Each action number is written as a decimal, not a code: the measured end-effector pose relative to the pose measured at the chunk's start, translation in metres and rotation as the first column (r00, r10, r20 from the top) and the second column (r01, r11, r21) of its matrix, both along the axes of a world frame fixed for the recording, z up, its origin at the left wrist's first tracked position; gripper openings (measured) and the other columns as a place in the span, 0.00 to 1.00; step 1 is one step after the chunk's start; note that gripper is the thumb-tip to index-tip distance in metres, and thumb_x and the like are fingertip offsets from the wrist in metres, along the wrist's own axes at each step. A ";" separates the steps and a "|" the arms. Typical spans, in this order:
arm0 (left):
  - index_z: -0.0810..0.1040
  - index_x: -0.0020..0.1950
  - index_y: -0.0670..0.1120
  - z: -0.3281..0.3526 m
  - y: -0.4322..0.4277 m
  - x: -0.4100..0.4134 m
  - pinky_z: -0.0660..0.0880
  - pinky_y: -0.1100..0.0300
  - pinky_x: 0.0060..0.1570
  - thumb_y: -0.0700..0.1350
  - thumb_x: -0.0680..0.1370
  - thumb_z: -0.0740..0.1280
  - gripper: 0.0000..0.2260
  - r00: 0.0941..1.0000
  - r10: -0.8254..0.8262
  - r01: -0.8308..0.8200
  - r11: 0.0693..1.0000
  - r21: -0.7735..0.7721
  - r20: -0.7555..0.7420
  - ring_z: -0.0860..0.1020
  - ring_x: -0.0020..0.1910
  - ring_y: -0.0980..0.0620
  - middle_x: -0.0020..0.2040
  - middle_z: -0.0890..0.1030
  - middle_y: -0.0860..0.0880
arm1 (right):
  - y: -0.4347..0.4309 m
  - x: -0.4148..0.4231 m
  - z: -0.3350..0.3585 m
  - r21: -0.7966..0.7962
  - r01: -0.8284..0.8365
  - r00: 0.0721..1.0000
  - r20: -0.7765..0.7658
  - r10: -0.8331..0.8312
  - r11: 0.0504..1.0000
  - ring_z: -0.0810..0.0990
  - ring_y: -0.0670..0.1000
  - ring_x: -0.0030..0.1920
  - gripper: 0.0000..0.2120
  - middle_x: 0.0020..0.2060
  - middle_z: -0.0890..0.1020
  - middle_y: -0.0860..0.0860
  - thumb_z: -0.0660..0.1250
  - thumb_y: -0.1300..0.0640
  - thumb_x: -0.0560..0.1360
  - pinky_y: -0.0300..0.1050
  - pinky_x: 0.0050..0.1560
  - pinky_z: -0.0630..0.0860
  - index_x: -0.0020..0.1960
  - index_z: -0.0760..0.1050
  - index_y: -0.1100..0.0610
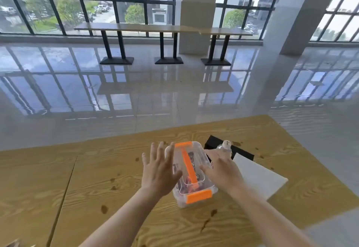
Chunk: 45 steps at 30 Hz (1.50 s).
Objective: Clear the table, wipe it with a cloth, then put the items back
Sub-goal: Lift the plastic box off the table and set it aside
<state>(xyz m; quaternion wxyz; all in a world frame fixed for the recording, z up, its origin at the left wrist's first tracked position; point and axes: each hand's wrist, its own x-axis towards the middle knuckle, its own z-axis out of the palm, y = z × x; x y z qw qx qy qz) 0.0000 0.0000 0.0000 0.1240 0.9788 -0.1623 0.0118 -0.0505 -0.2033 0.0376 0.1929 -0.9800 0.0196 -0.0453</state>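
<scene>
A clear plastic box [196,180] with an orange handle and orange clasps stands on the wooden table [97,184]. My left hand [159,171] is at the box's left side, fingers spread and straight. My right hand [223,171] lies against the box's right side, fingers extended. A clear plastic bottle [225,147] lies just behind my right hand. Beside it are a white sheet or board [260,175] and a flat black item [215,141]. No cloth shows in view.
Dark brown stains [104,209] dot the tabletop. The table's far edge runs across the middle of the view, and its right edge falls away near the white board. Beyond is a shiny tiled floor, a long counter [161,28] on black legs, and a pillar.
</scene>
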 end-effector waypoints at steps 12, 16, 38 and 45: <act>0.56 0.77 0.50 -0.052 -0.020 0.003 0.74 0.55 0.49 0.54 0.77 0.65 0.31 0.920 0.148 -0.256 0.927 -0.272 -0.362 0.76 0.55 0.45 0.60 0.73 0.45 | -0.010 0.014 -0.051 0.063 0.108 0.949 -0.303 -0.084 0.992 0.72 0.55 0.67 0.29 0.66 0.74 0.53 0.65 0.46 0.79 0.49 0.63 0.71 0.76 0.61 0.53; 0.62 0.73 0.54 -0.059 -0.027 0.005 0.72 0.56 0.49 0.50 0.77 0.66 0.26 0.899 0.155 -0.318 0.875 -0.366 -0.410 0.76 0.55 0.49 0.59 0.76 0.49 | -0.013 0.018 -0.062 0.104 0.109 0.944 -0.321 -0.071 0.989 0.74 0.55 0.64 0.25 0.64 0.75 0.53 0.66 0.49 0.79 0.50 0.59 0.74 0.73 0.62 0.52; 0.74 0.62 0.55 -0.043 0.022 -0.009 0.79 0.56 0.45 0.39 0.75 0.71 0.20 0.866 0.390 -0.497 0.611 -0.616 -0.312 0.81 0.48 0.59 0.49 0.83 0.58 | 0.028 0.042 -0.041 0.250 -0.161 0.975 -0.112 0.193 0.955 0.79 0.54 0.54 0.33 0.58 0.76 0.53 0.68 0.56 0.78 0.43 0.49 0.73 0.78 0.58 0.47; 0.75 0.59 0.55 -0.035 0.083 -0.017 0.79 0.55 0.39 0.39 0.73 0.69 0.18 0.811 0.497 -0.568 0.546 -0.616 -0.308 0.81 0.40 0.59 0.43 0.83 0.56 | 0.090 0.054 -0.030 0.254 -0.287 0.945 -0.083 0.316 0.924 0.80 0.55 0.54 0.26 0.58 0.76 0.55 0.69 0.58 0.78 0.46 0.51 0.78 0.73 0.65 0.51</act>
